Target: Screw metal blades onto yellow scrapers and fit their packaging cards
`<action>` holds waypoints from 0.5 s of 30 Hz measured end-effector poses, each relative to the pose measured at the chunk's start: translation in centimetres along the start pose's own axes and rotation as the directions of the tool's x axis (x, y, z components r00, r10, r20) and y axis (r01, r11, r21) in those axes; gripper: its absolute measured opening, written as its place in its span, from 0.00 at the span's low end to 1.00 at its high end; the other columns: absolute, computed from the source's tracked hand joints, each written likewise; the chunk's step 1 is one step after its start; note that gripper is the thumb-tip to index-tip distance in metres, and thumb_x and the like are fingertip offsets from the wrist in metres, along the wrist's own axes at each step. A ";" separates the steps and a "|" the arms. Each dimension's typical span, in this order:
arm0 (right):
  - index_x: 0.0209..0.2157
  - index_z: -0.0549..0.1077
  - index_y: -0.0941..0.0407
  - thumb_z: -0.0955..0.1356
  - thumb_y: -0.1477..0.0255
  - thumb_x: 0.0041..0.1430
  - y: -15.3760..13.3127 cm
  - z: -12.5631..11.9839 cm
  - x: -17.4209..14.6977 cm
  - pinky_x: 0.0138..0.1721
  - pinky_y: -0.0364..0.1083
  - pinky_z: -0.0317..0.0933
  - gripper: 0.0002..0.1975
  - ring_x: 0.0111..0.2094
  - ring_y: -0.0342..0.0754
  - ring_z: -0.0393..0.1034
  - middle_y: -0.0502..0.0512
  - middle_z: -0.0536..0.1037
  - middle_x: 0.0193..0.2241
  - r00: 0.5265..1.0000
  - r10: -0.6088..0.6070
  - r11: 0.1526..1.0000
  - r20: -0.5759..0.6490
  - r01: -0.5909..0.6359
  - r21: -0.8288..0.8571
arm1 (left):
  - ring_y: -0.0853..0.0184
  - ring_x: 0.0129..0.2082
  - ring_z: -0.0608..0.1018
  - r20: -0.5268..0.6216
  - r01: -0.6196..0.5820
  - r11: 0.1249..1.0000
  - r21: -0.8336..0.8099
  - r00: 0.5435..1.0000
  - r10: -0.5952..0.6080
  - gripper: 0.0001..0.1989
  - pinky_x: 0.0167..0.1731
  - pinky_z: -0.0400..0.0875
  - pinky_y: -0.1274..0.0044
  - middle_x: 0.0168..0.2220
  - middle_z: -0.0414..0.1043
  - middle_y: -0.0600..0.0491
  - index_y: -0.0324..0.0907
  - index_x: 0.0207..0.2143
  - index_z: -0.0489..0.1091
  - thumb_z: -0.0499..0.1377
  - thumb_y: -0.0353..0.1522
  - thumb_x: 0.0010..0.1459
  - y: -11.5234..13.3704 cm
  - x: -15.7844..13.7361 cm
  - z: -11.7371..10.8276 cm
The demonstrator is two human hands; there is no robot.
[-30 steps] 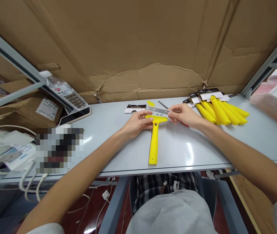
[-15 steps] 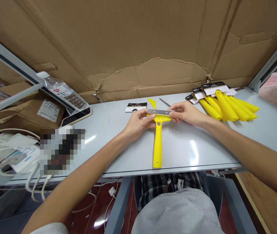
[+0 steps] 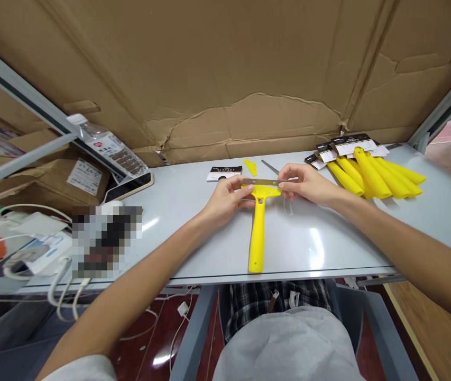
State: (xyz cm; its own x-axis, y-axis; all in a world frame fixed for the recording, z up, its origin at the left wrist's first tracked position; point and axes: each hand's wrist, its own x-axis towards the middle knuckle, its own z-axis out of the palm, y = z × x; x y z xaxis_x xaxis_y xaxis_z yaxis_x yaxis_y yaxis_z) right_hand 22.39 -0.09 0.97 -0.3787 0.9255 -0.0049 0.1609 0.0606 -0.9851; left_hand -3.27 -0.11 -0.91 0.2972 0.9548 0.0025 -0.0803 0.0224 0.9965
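Observation:
A yellow scraper handle (image 3: pixel 257 233) lies on the grey table (image 3: pixel 328 238), its head pointing away from me. A thin metal blade (image 3: pixel 260 182) lies across that head. My left hand (image 3: pixel 225 200) pinches the blade's left end and rests on the head's left side. My right hand (image 3: pixel 306 183) pinches the blade's right end between thumb and fingers. A small yellow plastic piece (image 3: pixel 251 167) and a second metal strip (image 3: pixel 269 167) lie just behind the scraper's head.
A pile of yellow packaged scrapers (image 3: pixel 371 169) sits at the back right. A black-and-white label card (image 3: pixel 223 173) lies behind my left hand. A phone (image 3: pixel 130 186), a water bottle (image 3: pixel 108 148) and cables (image 3: pixel 30 248) crowd the left. A cardboard wall (image 3: pixel 225 79) closes the back.
The blade has come down from a tilted hold to lie level on the scraper's head. Both hands stayed at its ends.

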 end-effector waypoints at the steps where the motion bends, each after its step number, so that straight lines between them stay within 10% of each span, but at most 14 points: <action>1: 0.40 0.72 0.59 0.78 0.68 0.56 0.2 0.0 0.1 0.25 0.37 0.62 0.16 0.26 0.36 0.70 0.52 0.78 0.30 1.000 0.004 1.000 0.001 -0.004 0.031 | 0.63 0.37 0.86 -0.007 -0.002 1.000 -0.007 1.000 0.002 0.15 0.32 0.83 0.74 0.41 0.81 0.48 0.39 0.40 0.75 0.75 0.36 0.56 0.0 0.0 0.0; 9: 0.40 0.81 0.59 0.81 0.69 0.46 1.3 -0.6 0.5 0.35 0.42 0.73 0.18 0.37 0.42 0.76 0.58 0.82 0.41 0.994 0.029 0.966 0.104 -0.055 0.254 | 0.64 0.36 0.85 -0.015 -0.029 0.999 -0.013 0.999 0.029 0.12 0.32 0.84 0.74 0.40 0.80 0.50 0.40 0.38 0.74 0.73 0.33 0.56 -0.1 0.0 0.1; 15: 0.42 0.83 0.60 0.79 0.64 0.50 1.1 -0.3 0.5 0.32 0.41 0.68 0.19 0.30 0.39 0.71 0.57 0.81 0.34 0.999 -0.024 0.996 -0.024 0.026 0.084 | 0.64 0.35 0.85 -0.030 0.004 1.000 -0.012 1.000 -0.004 0.09 0.32 0.83 0.74 0.41 0.81 0.48 0.40 0.39 0.75 0.71 0.30 0.58 0.2 0.0 0.2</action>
State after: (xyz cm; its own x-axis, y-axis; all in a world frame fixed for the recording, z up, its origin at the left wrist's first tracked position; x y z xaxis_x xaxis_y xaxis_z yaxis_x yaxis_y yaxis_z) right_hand 22.70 0.56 -0.09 -0.3603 0.9325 0.0227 0.0743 0.0529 -0.9958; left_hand -3.10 -0.18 -0.73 0.2690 0.9631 -0.0044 -0.0905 0.0299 0.9955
